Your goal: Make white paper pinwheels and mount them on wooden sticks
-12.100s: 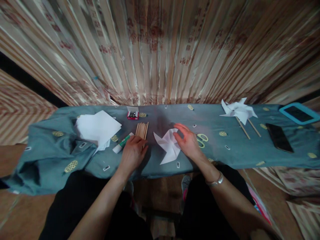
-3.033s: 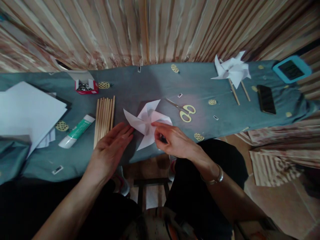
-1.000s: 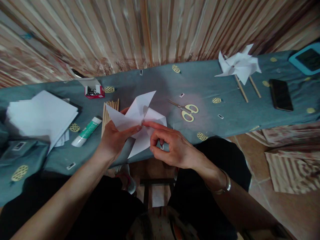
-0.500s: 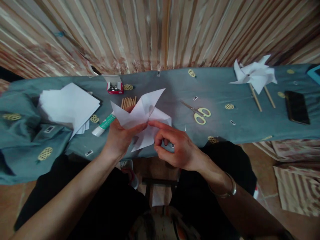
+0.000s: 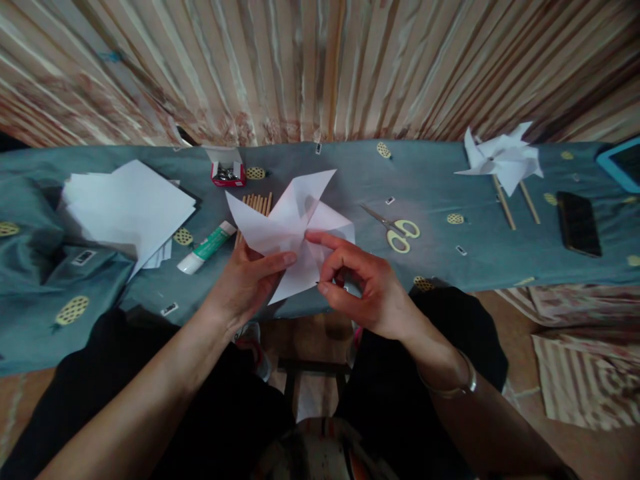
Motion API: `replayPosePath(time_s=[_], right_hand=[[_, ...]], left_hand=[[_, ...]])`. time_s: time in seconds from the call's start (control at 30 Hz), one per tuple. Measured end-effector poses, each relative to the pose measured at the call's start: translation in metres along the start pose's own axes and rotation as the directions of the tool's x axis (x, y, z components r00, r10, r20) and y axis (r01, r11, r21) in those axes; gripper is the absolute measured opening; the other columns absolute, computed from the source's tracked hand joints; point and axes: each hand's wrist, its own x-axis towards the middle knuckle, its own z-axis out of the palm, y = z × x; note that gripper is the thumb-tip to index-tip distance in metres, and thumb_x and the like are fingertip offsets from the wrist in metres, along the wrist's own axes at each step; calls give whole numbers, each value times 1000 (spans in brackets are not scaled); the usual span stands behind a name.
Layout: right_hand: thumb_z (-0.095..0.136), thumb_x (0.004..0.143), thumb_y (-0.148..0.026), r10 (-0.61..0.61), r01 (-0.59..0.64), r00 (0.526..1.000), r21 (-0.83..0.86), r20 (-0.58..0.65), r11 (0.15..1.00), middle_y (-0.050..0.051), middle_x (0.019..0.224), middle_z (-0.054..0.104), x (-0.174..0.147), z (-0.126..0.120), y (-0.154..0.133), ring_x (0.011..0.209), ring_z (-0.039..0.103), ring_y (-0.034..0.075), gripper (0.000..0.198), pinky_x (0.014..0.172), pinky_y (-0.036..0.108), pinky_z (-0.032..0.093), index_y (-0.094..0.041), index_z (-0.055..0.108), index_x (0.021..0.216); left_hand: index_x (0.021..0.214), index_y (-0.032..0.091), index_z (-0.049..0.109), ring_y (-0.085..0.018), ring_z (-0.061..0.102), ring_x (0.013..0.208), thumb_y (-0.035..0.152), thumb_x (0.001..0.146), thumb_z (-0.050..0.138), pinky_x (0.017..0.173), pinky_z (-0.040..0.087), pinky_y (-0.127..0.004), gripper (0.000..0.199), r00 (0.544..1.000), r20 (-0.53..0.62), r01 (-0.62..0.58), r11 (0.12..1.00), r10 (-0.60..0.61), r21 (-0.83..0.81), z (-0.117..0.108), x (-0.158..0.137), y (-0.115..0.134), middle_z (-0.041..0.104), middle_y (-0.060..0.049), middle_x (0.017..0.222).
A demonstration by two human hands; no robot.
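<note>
A white paper pinwheel (image 5: pixel 293 220) with folded blades is held just above the cloth in the middle. My left hand (image 5: pixel 250 277) grips it from the lower left, thumb flat on top and fingers hidden beneath. My right hand (image 5: pixel 357 280) is at its right side, index fingertip touching the paper at the centre where the folds meet. The other right fingers are curled near the thumb, and a tiny dark tip shows by the thumb, too small to name. Just left of the pinwheel lies a glue stick (image 5: pixel 206 248); several wooden sticks (image 5: pixel 257 203) are partly hidden behind it.
Scissors (image 5: pixel 397 230) lie right of the pinwheel. A stack of white paper (image 5: pixel 133 207) is at left, near a small red box (image 5: pixel 228 175) of metal pieces. At right are finished-looking pinwheels (image 5: pixel 505 160) on sticks, a phone (image 5: pixel 579 223) and a blue-edged device (image 5: pixel 620 167).
The left thumb has drawn back slightly from the pinwheel's centre. The right index fingertip stays at the centre while the thumb shows a tiny dark tip. The whole view has shifted a little.
</note>
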Motion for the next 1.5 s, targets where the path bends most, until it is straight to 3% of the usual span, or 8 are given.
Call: replayPosePath(time_s=[0.17,0.47,0.7,0.93,1.17,1.4,1.5], right_hand=[[65,76,-12,-2,2,1000,35,-14,999,6,127,61,0,2,-1,86,65,19,12,67,31,49,-20,57,74],[60,78,-11,-21,20,1000,61,20,998,3,83,66,0,7,-1,90,64,18,12,67,27,47,-21,55,74],[59,78,-11,2,-2,1000,17,17,1000,2,82,65,-1,10,-3,82,63,15,11,68,28,47,-20,55,74],[60,78,-12,-18,19,1000,-23,19,1000,4,92,68,-1,13,-2,103,63,20,10,70,28,48,-21,55,75],[60,77,-11,-1,2,1000,-23,11,1000,9,127,63,-2,12,-4,112,62,22,8,72,30,48,-19,57,75],[60,79,-12,11,-11,1000,-6,19,1000,8,131,61,-2,13,-3,73,63,11,8,68,29,49,-18,57,77],[60,81,-13,1,0,1000,-31,22,1000,8,127,63,-2,13,-3,76,63,12,7,69,30,50,-19,57,78]], left_hand=[[94,19,68,-17,69,83,7,49,85,80,55,-27,49,999,-36,-8,1000,9,26,3,-1,-4,74,0,89],[83,15,72,-16,68,73,14,54,85,75,54,-27,32,980,-180,-53,982,86,182,0,0,-11,74,-2,82],[81,15,73,-17,67,72,19,54,85,73,53,-29,30,977,-190,-55,975,97,214,-5,1,-12,74,-3,83],[79,17,73,-15,66,71,17,56,84,72,53,-26,26,977,-183,-68,970,112,233,-6,3,-12,74,-2,82],[76,13,70,-15,64,66,18,54,83,66,52,-27,26,967,-216,-68,957,132,281,-6,4,-12,73,-3,77],[80,14,70,-16,65,71,17,55,82,71,53,-28,28,973,-196,-71,968,121,242,-8,5,-13,73,-3,81],[81,15,70,-17,66,70,16,55,82,70,53,-29,28,974,-201,-59,973,105,225,-8,5,-12,73,-3,80]])
